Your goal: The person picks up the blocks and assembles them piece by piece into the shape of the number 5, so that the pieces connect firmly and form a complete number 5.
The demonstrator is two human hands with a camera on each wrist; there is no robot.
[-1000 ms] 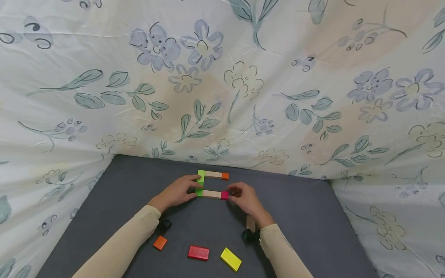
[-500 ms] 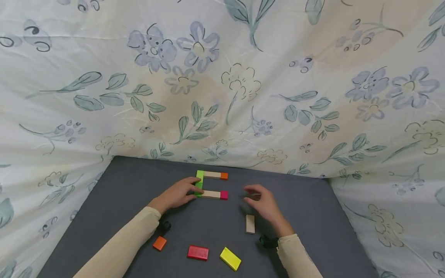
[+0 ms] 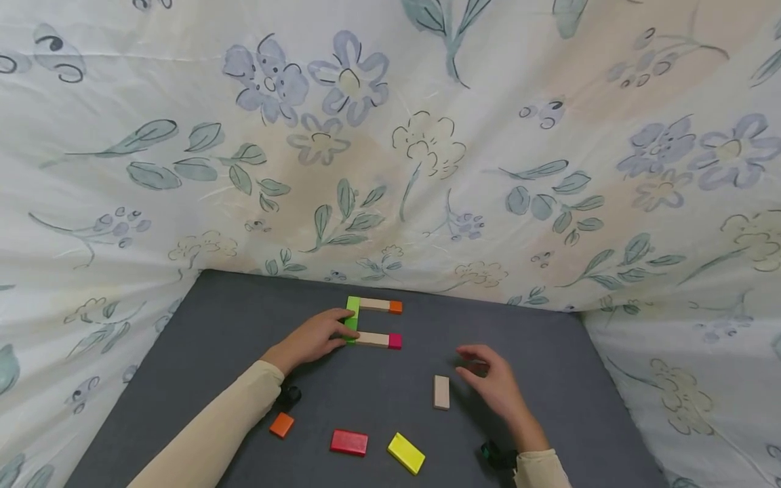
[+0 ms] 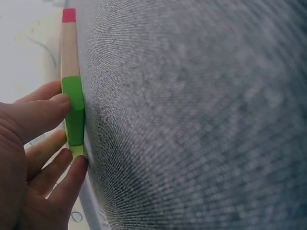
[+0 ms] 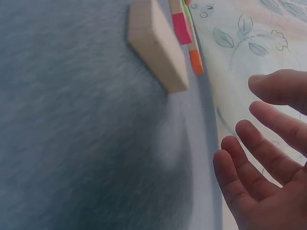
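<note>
In the head view, my left hand (image 3: 314,337) is at the left side of a flat block arrangement. Its thumb and fingers hold the green block (image 4: 73,108), touching the light green block (image 3: 353,303) beyond. Two plain wooden blocks, a far one (image 3: 374,304) and a near one (image 3: 373,339), extend rightward from the green column. An orange block (image 3: 396,307) ends the far row; a pink block (image 3: 395,341) ends the near one. My right hand (image 3: 493,381) holds nothing, its fingers spread and slightly bent, right of a loose wooden block (image 3: 441,392).
On the dark grey tabletop (image 3: 244,305), an orange block (image 3: 282,425) lies beside my left forearm. A red block (image 3: 349,442) and a yellow block (image 3: 405,453) lie near the front. Floral cloth (image 3: 427,203) hangs behind and at both sides.
My right hand has left the pink block and moved right and toward me, uncovering the loose wooden block. My left hand stays at the green blocks.
</note>
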